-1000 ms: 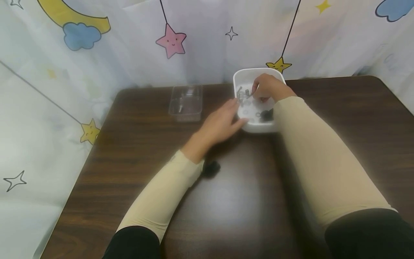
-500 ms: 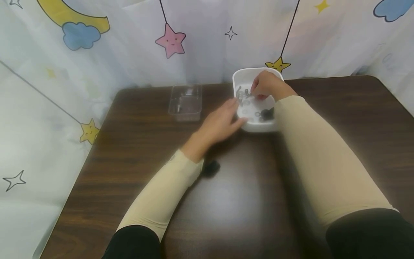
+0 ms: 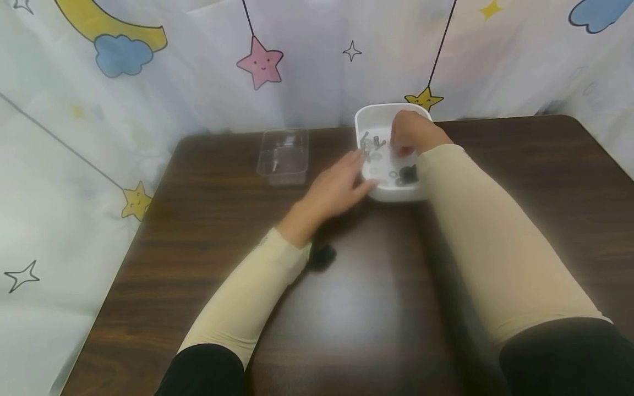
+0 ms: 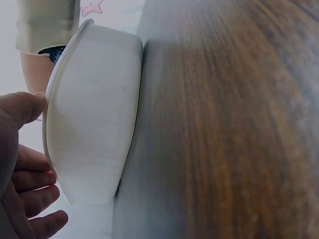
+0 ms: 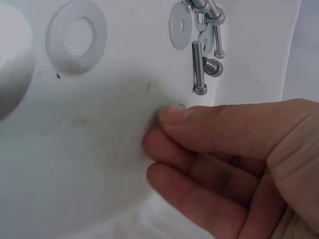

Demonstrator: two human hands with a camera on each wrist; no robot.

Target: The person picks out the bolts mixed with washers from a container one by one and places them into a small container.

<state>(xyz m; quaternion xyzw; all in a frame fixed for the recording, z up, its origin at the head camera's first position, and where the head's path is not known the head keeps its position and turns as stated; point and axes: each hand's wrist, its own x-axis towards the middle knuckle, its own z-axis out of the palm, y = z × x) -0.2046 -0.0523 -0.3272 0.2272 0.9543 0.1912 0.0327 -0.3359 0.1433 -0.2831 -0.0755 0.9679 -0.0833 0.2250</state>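
My left hand rests on the near left rim of a white plastic tub, its thumb and fingers spread and relaxed. In the left wrist view, thumb and fingertips touch the rim of the tub. My right hand reaches down into the tub, and its thumb and index fingertips meet near the floor; whether anything small sits between them is hidden. Beyond those fingertips in the right wrist view lie several bolts and flat washers. A larger washer lies apart.
A clear plastic box with a small metal piece in it stands left of the tub. Both stand at the back of a dark wooden table, before a printed curtain. A dark wrist-worn device hangs below my left wrist.
My right fingertips have drawn away to the right from a bolt they were touching, which now lies apart from them in the tub. My left hand stays on the rim.
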